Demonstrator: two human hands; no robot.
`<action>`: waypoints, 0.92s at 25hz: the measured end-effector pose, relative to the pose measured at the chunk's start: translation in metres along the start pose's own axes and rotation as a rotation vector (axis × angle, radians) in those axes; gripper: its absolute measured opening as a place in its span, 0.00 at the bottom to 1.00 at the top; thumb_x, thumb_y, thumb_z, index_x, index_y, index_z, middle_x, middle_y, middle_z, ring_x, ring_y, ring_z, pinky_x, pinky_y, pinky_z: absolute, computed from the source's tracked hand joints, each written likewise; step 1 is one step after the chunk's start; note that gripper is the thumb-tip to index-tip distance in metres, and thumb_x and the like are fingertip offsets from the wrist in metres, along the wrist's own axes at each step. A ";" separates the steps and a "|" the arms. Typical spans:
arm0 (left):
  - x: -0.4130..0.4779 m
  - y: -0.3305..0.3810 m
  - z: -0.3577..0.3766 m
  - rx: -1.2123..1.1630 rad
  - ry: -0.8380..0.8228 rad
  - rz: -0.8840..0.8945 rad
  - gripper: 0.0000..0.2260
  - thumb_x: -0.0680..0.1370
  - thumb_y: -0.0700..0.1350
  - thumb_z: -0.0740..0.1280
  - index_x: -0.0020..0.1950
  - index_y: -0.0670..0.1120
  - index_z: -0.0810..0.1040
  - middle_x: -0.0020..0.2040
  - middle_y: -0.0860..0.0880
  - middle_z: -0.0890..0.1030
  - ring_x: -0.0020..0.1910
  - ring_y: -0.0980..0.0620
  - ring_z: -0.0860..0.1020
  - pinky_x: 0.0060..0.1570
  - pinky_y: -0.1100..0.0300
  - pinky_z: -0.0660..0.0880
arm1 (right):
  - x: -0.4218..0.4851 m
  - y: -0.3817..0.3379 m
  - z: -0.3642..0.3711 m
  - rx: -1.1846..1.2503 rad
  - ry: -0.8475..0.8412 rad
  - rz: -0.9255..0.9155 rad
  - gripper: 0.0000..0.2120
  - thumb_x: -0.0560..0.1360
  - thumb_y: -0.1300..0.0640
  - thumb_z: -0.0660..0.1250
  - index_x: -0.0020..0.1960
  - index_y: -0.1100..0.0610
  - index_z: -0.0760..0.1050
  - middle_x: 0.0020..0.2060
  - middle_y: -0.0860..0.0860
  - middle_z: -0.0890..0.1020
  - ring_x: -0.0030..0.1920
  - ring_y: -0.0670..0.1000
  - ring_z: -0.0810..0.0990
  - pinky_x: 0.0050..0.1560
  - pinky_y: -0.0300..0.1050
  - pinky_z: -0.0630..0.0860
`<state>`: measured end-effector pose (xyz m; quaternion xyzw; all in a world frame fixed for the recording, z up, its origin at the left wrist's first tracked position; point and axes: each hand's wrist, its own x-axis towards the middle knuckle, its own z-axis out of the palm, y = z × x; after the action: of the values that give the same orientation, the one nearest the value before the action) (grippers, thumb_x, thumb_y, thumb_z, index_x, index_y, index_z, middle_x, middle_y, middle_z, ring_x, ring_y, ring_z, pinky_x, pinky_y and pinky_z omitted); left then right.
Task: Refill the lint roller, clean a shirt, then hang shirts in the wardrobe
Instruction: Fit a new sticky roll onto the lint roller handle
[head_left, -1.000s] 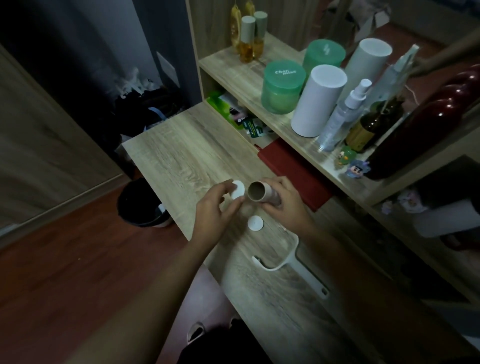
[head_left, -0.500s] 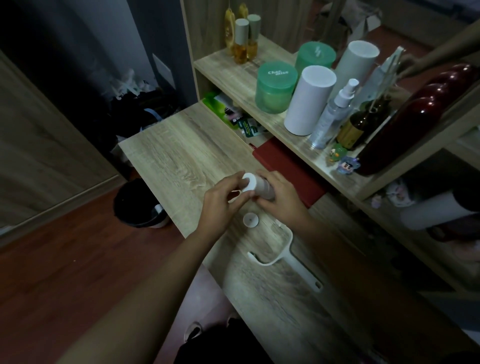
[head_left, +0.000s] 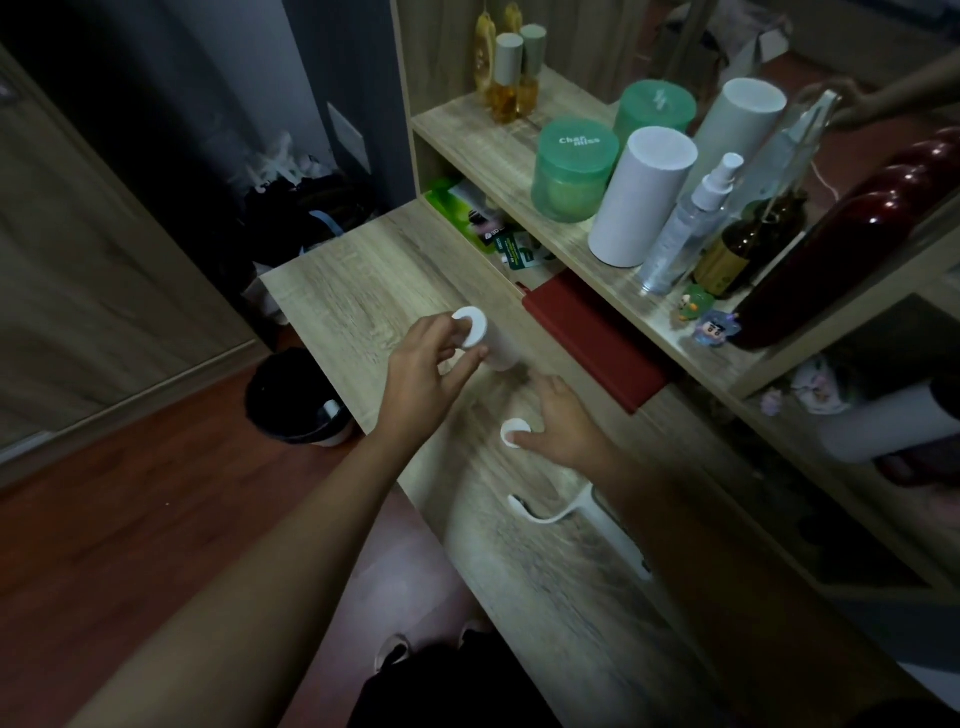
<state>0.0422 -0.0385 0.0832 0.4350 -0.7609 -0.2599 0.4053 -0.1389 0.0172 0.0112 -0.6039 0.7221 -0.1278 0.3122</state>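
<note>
My left hand (head_left: 426, 371) holds a small roll (head_left: 493, 345) with a white end cap (head_left: 470, 326) fitted on its near end, lifted a little above the wooden table (head_left: 343, 291). My right hand (head_left: 563, 423) is lower, its fingertips on a second white cap (head_left: 514, 431) that lies flat on the table. The white lint roller handle (head_left: 587, 519), with no roll on it, lies on the table just in front of my right wrist.
A red book (head_left: 597, 338) lies by the shelf edge. The shelf (head_left: 498, 156) carries green jars (head_left: 571, 171), white cylinders (head_left: 639, 197), spray bottles and a dark red bottle (head_left: 852, 239). A black bin (head_left: 296, 400) stands on the floor left of the table.
The white cap went onto the end of the roll. My right hand let go of the roll and dropped to the second cap on the table; my left hand now holds the roll alone.
</note>
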 end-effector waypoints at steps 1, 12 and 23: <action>0.000 0.000 -0.003 -0.001 0.005 -0.001 0.11 0.74 0.44 0.71 0.53 0.40 0.77 0.50 0.46 0.78 0.44 0.53 0.78 0.45 0.67 0.76 | -0.001 0.003 0.008 -0.074 -0.042 -0.036 0.41 0.68 0.48 0.73 0.74 0.58 0.57 0.69 0.57 0.67 0.69 0.57 0.66 0.69 0.52 0.65; -0.004 0.001 -0.012 -0.063 0.059 -0.064 0.11 0.74 0.44 0.71 0.52 0.41 0.77 0.50 0.50 0.78 0.45 0.53 0.79 0.46 0.64 0.78 | -0.006 -0.004 0.010 0.271 0.157 -0.097 0.19 0.71 0.58 0.71 0.61 0.58 0.76 0.55 0.56 0.79 0.53 0.51 0.78 0.54 0.44 0.74; -0.010 0.003 -0.006 -0.833 0.070 -0.642 0.05 0.76 0.40 0.68 0.48 0.46 0.74 0.54 0.36 0.78 0.52 0.40 0.80 0.53 0.52 0.78 | -0.019 -0.027 -0.038 0.949 0.263 -0.111 0.17 0.72 0.70 0.68 0.59 0.59 0.73 0.49 0.48 0.81 0.45 0.39 0.82 0.44 0.33 0.77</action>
<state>0.0485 -0.0283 0.0846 0.4567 -0.4077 -0.6367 0.4689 -0.1390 0.0217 0.0615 -0.4113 0.5844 -0.5342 0.4517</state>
